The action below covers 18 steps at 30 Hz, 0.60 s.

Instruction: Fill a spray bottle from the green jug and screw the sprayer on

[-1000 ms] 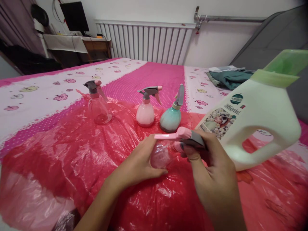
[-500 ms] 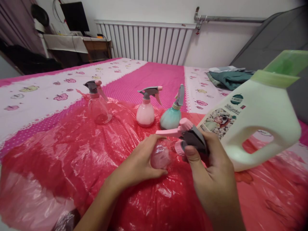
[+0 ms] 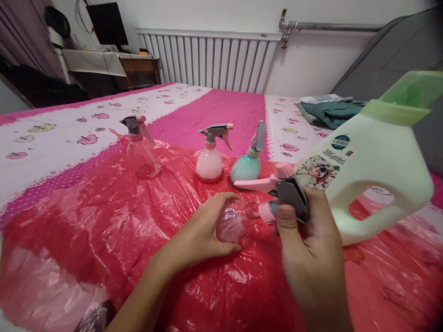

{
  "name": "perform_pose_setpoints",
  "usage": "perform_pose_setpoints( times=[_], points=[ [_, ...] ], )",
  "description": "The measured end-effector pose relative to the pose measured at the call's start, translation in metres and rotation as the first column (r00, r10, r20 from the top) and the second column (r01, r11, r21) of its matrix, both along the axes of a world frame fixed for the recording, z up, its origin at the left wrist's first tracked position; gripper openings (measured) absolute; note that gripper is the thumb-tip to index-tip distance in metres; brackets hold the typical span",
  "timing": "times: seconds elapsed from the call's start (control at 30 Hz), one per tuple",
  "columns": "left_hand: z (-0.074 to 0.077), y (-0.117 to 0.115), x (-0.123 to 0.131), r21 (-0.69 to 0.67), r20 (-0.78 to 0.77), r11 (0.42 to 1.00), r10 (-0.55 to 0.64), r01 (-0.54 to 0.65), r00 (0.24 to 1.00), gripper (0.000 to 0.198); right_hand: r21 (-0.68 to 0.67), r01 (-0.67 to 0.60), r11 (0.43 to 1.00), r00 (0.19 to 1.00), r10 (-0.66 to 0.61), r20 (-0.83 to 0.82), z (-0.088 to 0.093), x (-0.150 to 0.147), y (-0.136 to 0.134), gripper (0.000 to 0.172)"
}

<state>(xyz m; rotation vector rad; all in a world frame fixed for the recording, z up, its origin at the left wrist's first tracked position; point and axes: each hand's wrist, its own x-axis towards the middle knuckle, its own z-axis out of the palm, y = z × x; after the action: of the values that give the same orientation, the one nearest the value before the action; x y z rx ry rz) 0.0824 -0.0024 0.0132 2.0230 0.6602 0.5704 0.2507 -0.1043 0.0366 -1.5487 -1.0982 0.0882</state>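
My left hand (image 3: 204, 226) is wrapped round a clear pink spray bottle (image 3: 232, 222), which lies tilted with its neck toward the right. In my right hand (image 3: 309, 249) is a pink and grey trigger spray head (image 3: 289, 193), pinched between thumb and fingers. Its pink collar sits just off the bottle's threaded neck. Close behind stand a spray bottle with pale pink contents (image 3: 209, 165) and a teal spray bottle (image 3: 246, 168). A large jug with a green cap (image 3: 384, 152) rises right beside my right hand.
Red plastic sheeting (image 3: 104, 221) covers the near part of the bed. Another clear pink spray bottle (image 3: 141, 159) stands at the left. Folded clothes (image 3: 334, 113) lie at the back right, and a radiator (image 3: 211, 62) lines the wall.
My right hand has moved to the right with the spray head, and its collar has come away from the bottle's neck. My left hand and the bottle have hardly moved.
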Motion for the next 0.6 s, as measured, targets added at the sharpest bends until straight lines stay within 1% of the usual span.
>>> perform_pose_setpoints(
  times=[0.1,0.17,0.3,0.37,0.43,0.5,0.6],
  points=[
    [0.0021,-0.0006,0.0003,-0.010,0.004,1.000,-0.008,0.008,1.000,0.082,0.029,-0.053,0.998,0.999,0.053,0.004,-0.0007,-0.0001,0.0004,0.009],
    [0.0035,-0.0010,0.0005,-0.011,0.003,1.000,-0.005,0.005,1.000,0.083,0.028,-0.089,0.996,0.996,0.088,0.011,-0.0004,0.0001,-0.0004,0.008],
    [0.0031,-0.0013,0.0008,0.000,-0.003,1.000,-0.004,0.004,1.000,0.087,0.023,-0.068,0.997,0.998,0.069,-0.012,-0.0005,0.0009,-0.0019,0.014],
    [0.0019,-0.0012,0.0010,0.004,0.001,1.000,0.002,-0.002,1.000,0.086,0.024,-0.060,0.998,0.998,0.060,0.001,-0.0011,0.0008,-0.0014,0.011],
    [0.0005,-0.0009,0.0010,0.010,0.014,1.000,0.005,-0.005,1.000,0.083,0.004,-0.082,0.997,0.996,0.082,0.020,-0.0016,0.0002,-0.0003,0.008],
    [-0.0005,-0.0004,0.0010,0.015,0.024,1.000,0.002,-0.002,1.000,0.082,-0.016,-0.100,0.995,0.995,0.100,0.014,-0.0017,-0.0002,0.0009,0.009],
    [-0.0010,-0.0002,0.0010,0.002,0.012,1.000,0.000,0.000,1.000,0.085,0.018,-0.095,0.995,0.995,0.095,0.014,-0.0020,0.0006,0.0023,0.009]
  ],
)
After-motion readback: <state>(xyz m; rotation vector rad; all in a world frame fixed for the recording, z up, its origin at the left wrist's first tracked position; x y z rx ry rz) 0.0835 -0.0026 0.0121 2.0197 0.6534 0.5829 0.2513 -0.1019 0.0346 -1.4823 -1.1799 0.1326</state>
